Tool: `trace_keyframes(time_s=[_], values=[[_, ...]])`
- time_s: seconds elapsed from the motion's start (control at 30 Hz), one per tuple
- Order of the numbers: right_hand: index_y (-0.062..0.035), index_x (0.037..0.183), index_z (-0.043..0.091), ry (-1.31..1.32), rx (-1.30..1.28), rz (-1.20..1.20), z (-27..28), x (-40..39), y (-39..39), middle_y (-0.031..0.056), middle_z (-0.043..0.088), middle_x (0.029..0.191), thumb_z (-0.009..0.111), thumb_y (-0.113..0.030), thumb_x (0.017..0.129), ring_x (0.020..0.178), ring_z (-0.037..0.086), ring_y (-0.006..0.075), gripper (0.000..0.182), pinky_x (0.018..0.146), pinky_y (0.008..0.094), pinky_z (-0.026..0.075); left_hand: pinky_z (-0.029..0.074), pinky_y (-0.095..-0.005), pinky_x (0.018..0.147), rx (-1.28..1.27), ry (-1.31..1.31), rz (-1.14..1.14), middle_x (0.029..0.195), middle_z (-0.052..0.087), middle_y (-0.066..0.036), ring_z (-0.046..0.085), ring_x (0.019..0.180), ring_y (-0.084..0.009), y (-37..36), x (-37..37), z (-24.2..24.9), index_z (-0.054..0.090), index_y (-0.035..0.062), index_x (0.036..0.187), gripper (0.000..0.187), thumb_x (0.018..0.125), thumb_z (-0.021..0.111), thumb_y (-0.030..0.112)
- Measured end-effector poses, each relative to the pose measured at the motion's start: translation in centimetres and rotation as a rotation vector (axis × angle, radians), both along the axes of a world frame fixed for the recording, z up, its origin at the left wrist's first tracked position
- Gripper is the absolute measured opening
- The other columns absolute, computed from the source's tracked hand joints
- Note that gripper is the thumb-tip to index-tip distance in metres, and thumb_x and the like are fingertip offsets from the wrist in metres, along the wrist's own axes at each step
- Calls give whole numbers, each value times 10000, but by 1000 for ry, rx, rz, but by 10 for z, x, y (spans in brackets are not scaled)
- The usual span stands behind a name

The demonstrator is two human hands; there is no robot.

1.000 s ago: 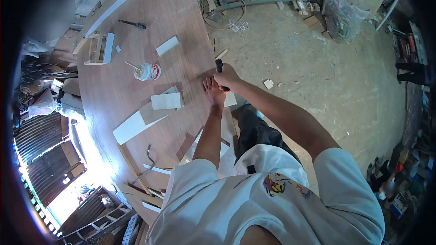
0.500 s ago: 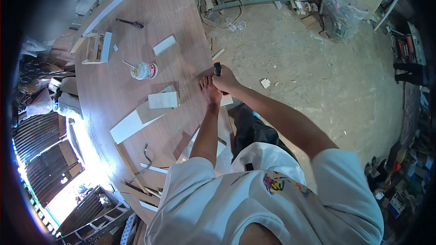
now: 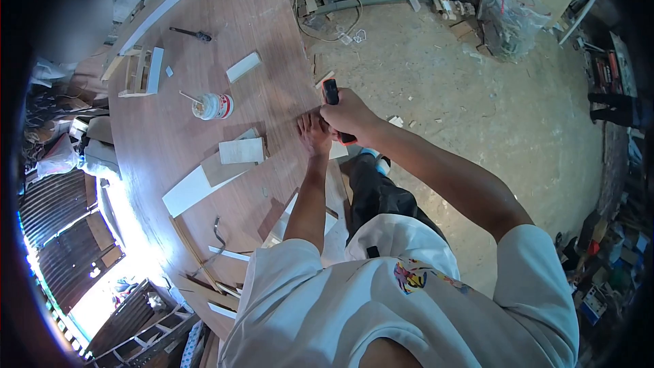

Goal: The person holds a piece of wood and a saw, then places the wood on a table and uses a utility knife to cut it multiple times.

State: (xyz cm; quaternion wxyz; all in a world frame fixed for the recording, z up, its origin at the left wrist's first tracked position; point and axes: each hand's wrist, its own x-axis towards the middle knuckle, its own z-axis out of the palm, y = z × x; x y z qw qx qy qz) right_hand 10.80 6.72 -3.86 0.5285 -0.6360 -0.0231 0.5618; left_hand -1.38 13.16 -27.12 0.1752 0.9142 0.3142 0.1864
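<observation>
My right hand [image 3: 351, 114] is wrapped round a black and orange tool handle [image 3: 330, 92] at the table's right edge. What the tool's far end touches is hidden. My left hand [image 3: 315, 133] lies with fingers spread close beside it, pressed down at the edge of the brown table [image 3: 266, 20]. A pale wood piece [image 3: 338, 151] shows just below the hands at the edge. Left of my hands, a whitish block [image 3: 242, 150] rests on other boards, with a long white board [image 3: 187, 191] reaching down-left.
A jar [image 3: 213, 106] with a stick in it, a small white block [image 3: 244, 67], a dark tool [image 3: 191, 34] and a small wooden frame [image 3: 144, 71] are on the table. A bent metal piece [image 3: 219, 233] lies lower left. A plastic bag [image 3: 511, 20] stands on the floor.
My right hand and the tool have shifted slightly right, and the right elbow has swung outward. My left hand stays in nearly the same place. The view has moved a little.
</observation>
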Motion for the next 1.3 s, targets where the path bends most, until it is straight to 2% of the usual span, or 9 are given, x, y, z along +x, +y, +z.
trace_keyframes(time_s=[0.17, 0.27, 0.6, 0.7, 0.83, 0.93, 1.07, 1.2, 1.3], values=[[-44, 805, 434, -172, -74, -51, -99, -16, 25, 61, 465, 575, 471, 2, 780, 426, 482, 162, 65, 359, 322, 390, 378, -454, 912, 45, 62, 33, 1038, 518, -139, 487, 1032, -338, -2, 1, 9, 539, 35, 1041, 331, 746, 605, 171], [-31, 810, 448, -210, -184, 38, -107, -11, 41, 78, 485, 571, 475, -1, 773, 422, 504, 176, 54, 352, 324, 399, 374, -451, 927, 76, -56, 23, 1038, 521, -142, 478, 1070, -345, -2, 1, 9, 540, 35, 1048, 347, 735, 613, 167], [-36, 721, 451, -72, -39, -66, -18, -11, 3, 73, 457, 538, 444, 11, 776, 427, 488, 165, 72, 370, 341, 388, 386, -454, 867, -20, -43, -11, 988, 525, -140, 493, 950, -328, -2, 3, 18, 550, 46, 997, 328, 712, 631, 187], [-45, 738, 441, -21, -21, -31, -24, -4, 4, 74, 453, 536, 441, 11, 774, 425, 488, 167, 66, 365, 342, 381, 386, -449, 866, 7, 25, 1, 982, 526, -141, 495, 950, -325, 0, -1, 2, 557, 44, 981, 330, 703, 634, 204], [-46, 806, 430, -194, -66, -61, -103, -13, 22, 75, 460, 549, 438, 9, 780, 420, 493, 180, 61, 359, 343, 390, 386, -448, 860, 8, 29, 12, 962, 523, -141, 495, 942, -325, -3, 4, 15, 558, 39, 968, 307, 716, 620, 204], [-42, 816, 422, -198, -168, -1, -110, -11, 36, 80, 465, 558, 437, 5, 785, 419, 495, 186, 59, 357, 345, 392, 385, -449, 854, 17, 33, 20, 945, 516, -141, 493, 933, -325, -1, -1, 14, 551, 39, 979, 306, 723, 616, 193], [-43, 801, 419, -116, -91, -22, -117, -7, 23, 84, 468, 572, 443, 13, 793, 415, 485, 178, 61, 356, 338, 391, 385, -446, 844, -50, 45, 24, 931, 508, -138, 493, 913, -325, -3, 4, 13, 540, 33, 984, 316, 721, 608, 194], [-45, 787, 420, -134, -78, -109, -104, -18, 21, 68, 453, 567, 442, 20, 798, 415, 473, 167, 69, 360, 338, 390, 388, -437, 819, 148, -53, -11, 920, 510, -131, 499, 894, -322, -3, 2, 15, 530, 35, 925, 239, 751, 587, 188], [-45, 780, 423, -100, -52, -72, -49, -7, 23, 53, 450, 576, 458, 7, 810, 433, 471, 159, 69, 377, 330, 394, 387, -436, 811, 0, -50, 18, 928, 520, -125, 501, 893, -318, -4, 5, 18, 528, 42, 889, 186, 768, 577, 175]])
